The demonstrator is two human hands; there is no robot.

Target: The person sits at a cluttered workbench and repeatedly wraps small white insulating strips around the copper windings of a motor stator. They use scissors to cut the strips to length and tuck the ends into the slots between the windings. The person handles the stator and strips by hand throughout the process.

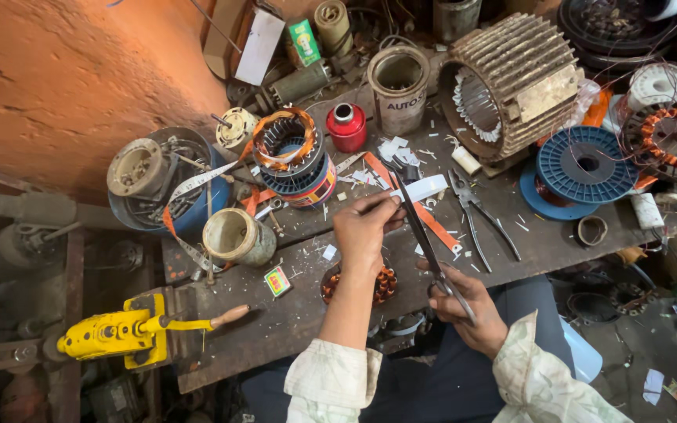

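One white strip of insulating paper [421, 188] is pinched in the left hand [363, 231] above the scarred wooden bench [307, 305]. Long steel scissors [425, 239], gripped by the right hand [468, 301], stand open across it, seemingly mid-cut. Closing the blades needs the strip held taut. Steel pliers [479, 215] lie just beside.
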